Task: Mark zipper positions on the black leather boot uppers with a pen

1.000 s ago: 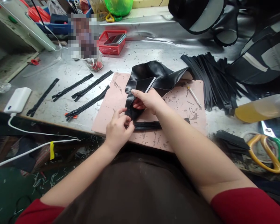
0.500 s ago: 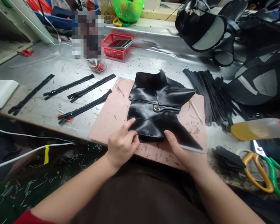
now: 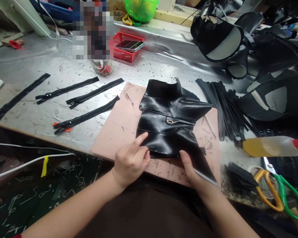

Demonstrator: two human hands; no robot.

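A glossy black leather piece that looks like a boot upper lies spread on a pink board, a gold oval ring on its small strap. My left hand pinches its near edge at the left corner, thumb and fingers together, with the index finger stretched over the leather. My right hand grips the near edge further right, thumb on top and the other fingers hidden underneath. White marks run along this edge, and a pale strip lines the right edge. The dark end of a zipper pokes out at the right.
Several black zippers lie at the left. A red basket stands behind. Right of the board are a bundle of black strips, a bottle of yellow liquid, scissors and more black uppers. A pale pen-like stick is on the board.
The leather has been turned over and laid flat, over the zipper. My right hand has moved from its middle to the near right edge; my left hand stays at the left corner. The view has shifted.
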